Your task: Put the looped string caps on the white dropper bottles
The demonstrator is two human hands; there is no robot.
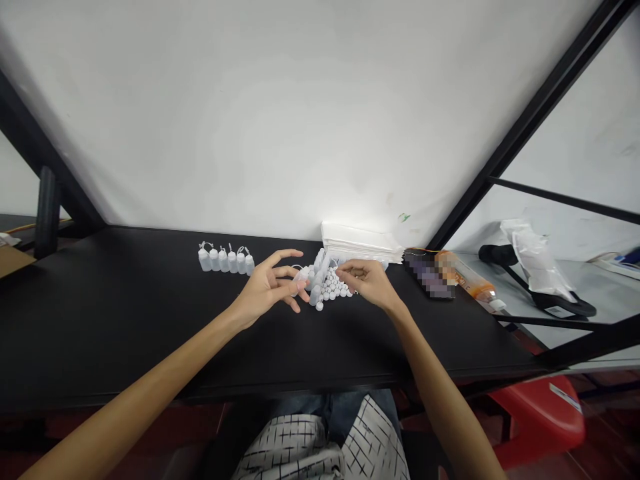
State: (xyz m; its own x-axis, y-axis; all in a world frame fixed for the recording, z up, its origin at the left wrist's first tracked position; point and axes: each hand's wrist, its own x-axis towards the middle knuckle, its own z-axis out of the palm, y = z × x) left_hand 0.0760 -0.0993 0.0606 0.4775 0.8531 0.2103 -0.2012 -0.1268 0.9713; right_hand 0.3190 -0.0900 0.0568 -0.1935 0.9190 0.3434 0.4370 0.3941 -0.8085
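My left hand is closed loosely around a small white plastic bottle, thumb on the near side and fingers curled behind it. A thin white strap shows by its top. My right hand hovers just right of it, fingertips pinched; whatever lies between them is too small to make out. Between the hands stands a row of similar translucent bottles. Right beside that row, partly behind my right hand, lies a cluster of small round white caps. Farther left, several capped bottles with looped straps stand in a line.
A stack of white sheets or bags lies against the wall behind the caps. To the right are a phone and an orange-labelled drink bottle on its side. Black frame bars flank the black table. A red stool stands below right.
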